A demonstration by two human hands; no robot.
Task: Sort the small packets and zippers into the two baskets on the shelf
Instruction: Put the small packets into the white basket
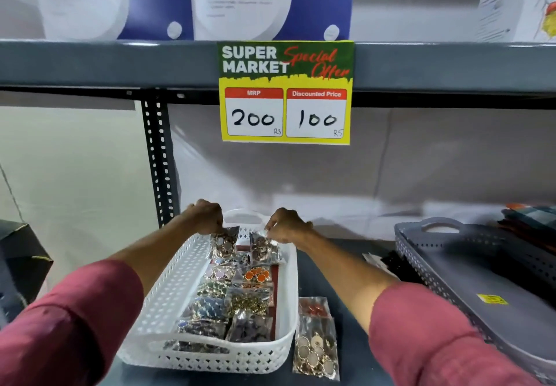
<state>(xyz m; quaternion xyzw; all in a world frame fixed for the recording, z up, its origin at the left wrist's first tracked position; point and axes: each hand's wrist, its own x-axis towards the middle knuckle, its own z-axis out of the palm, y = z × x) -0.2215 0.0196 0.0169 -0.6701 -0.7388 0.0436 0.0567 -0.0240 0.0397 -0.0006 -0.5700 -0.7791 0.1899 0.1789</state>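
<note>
A white perforated basket (168,292) stands on the shelf in front of me, holding several small clear packets of buttons and trinkets in rows. Over its far end, my left hand (207,218) pinches the top of a packet of brown and white buttons (223,245). Beside it, my right hand (287,226) pinches the top of a packet of dark buttons (262,248). Two more packets (316,345) lie on the shelf just right of the basket. A grey basket (427,268) stands at the right. Dark zippers (391,262) lie between the two baskets.
A yellow price sign (285,92) hangs from the upper shelf edge. A slotted black upright (158,157) stands left of the white basket. Folded cloth (529,220) lies behind the grey basket. A dark box (21,262) sits at far left.
</note>
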